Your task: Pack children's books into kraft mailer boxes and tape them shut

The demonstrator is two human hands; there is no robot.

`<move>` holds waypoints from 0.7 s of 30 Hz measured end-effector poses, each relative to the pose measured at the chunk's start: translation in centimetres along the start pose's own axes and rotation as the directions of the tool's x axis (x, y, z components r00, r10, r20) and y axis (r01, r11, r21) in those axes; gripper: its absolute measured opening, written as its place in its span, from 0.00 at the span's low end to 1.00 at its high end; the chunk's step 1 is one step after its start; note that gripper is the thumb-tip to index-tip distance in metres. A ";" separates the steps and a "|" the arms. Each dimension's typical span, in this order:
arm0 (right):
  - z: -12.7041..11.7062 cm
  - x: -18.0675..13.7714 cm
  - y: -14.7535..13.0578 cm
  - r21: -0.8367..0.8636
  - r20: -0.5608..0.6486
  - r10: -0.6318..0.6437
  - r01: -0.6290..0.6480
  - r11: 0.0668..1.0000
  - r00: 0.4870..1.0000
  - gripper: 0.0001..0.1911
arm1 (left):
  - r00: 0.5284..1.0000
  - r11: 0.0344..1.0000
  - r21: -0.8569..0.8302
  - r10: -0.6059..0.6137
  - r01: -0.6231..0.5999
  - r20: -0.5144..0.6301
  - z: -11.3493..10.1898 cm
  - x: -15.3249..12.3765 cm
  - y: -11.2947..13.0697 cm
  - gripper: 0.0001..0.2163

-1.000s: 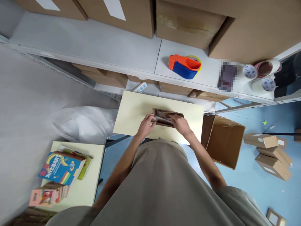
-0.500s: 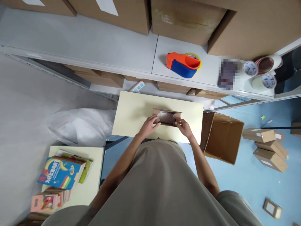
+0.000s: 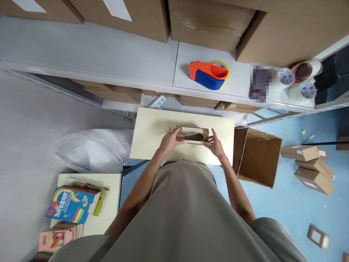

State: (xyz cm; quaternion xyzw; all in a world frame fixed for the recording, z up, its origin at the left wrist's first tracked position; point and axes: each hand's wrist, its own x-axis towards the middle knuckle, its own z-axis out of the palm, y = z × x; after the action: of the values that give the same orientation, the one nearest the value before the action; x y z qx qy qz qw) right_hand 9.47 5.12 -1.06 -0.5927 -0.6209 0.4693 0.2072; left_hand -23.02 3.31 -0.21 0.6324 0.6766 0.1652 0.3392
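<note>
A small open-topped cardboard box (image 3: 193,139) rests on the cream tabletop (image 3: 152,123) in front of me. Through its opening a pale and a dark area show, which I cannot make out. My left hand (image 3: 169,141) grips the box's left end, fingertips at the far edge and thumb along the near edge. At the right end, my right hand (image 3: 215,145) has its thumb at the near corner and curled fingers against the side. Its index finger points up, off the cardboard.
An orange and blue tape dispenser (image 3: 208,74) and tape rolls (image 3: 302,91) stand on the shelf (image 3: 131,54) beyond. A large open carton (image 3: 259,156) is at right, a plastic bag (image 3: 95,149) at left. Books (image 3: 72,203) lie on a lower-left table. Several boxes (image 3: 313,178) lie on the floor.
Both hands have shifted their grip on the small box's ends. The right index finger has lifted and straightened, and the box's upper edges now sit differently, with a pale strip along the far side.
</note>
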 end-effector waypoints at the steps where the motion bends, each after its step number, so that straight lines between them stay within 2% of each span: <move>1: -0.1 0.0 0.0 -0.039 -0.031 -0.002 0.001 0.999 1.000 0.54 | 1.000 0.999 0.043 -0.003 0.004 -0.025 0.2 -0.2 -0.1 0.34; 3: -0.3 0.2 0.1 -0.087 -0.089 -0.003 -0.005 0.996 0.996 0.38 | 0.997 0.996 0.083 -0.012 0.018 -0.076 0.7 -0.6 -0.3 0.22; 5: -0.2 0.4 0.3 -0.081 -0.117 0.001 -0.010 0.997 0.993 0.25 | 0.994 0.997 0.068 -0.015 0.023 -0.107 1.4 -1.0 -0.5 0.18; 9: 0.7 1.0 0.7 -0.052 -0.147 0.025 -0.033 0.998 0.989 0.15 | 0.989 1.000 0.009 -0.027 0.028 -0.148 2.6 -1.3 -0.3 0.15; 13: 1.5 1.7 0.8 -0.061 -0.218 0.103 -0.119 0.991 0.970 0.12 | 0.974 0.996 -0.073 -0.073 0.059 -0.213 3.2 -0.8 0.2 0.13; 16: 1.9 2.0 0.7 -0.029 -0.219 0.142 -0.152 0.988 0.965 0.15 | 0.963 0.988 -0.125 -0.117 0.089 -0.242 3.3 -0.2 0.5 0.12; 21: 2.2 2.0 0.7 0.006 -0.241 0.143 -0.145 0.989 0.960 0.21 | 0.964 0.987 -0.133 -0.116 0.086 -0.240 2.9 0.3 0.6 0.10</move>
State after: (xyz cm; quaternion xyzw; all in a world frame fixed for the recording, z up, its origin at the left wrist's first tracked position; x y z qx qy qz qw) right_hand 7.61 6.13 -3.24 -0.6901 -0.5490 0.4041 0.2431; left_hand -20.58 3.08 -1.99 0.5495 0.7337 0.2662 0.2981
